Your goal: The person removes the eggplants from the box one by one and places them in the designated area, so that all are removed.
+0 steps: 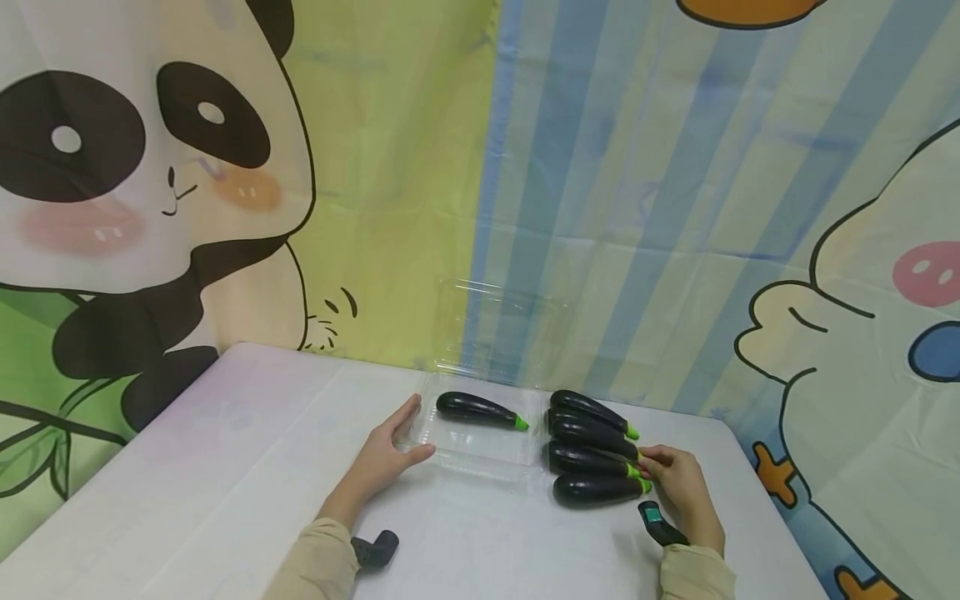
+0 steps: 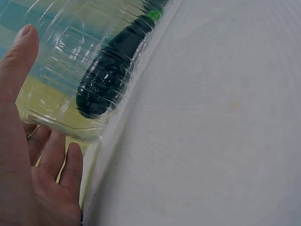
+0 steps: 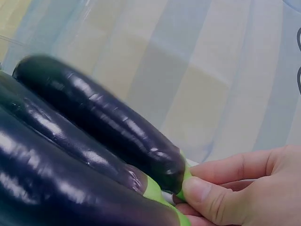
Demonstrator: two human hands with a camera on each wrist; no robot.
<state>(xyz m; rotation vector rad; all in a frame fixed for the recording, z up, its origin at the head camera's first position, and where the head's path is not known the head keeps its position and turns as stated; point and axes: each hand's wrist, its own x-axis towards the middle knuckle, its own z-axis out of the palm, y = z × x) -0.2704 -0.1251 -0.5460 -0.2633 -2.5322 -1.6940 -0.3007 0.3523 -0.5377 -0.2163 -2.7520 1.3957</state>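
Note:
A clear plastic box (image 1: 480, 450) lies on the table with its lid (image 1: 502, 329) raised at the back. Inside rests one dark, glossy eggplant (image 1: 480, 409) with a green stem end, its tip pointing right. My left hand (image 1: 382, 458) is at the box's left end, thumb and fingers spread about the corner. The left wrist view shows that eggplant (image 2: 106, 73) through the ribbed plastic. Right of the box, several eggplants (image 1: 600, 490) lie in a row. Between thumb and forefinger, my right hand (image 3: 240, 188) pinches the green stem end of an eggplant (image 3: 103, 117) in this row.
The white table (image 1: 247, 467) reaches back to a printed cloth (image 1: 405, 208) with cartoon animals and stripes. Near the left wrist a dark curved piece (image 1: 377, 549) shows, and another dark piece (image 1: 658, 523) lies by the right wrist.

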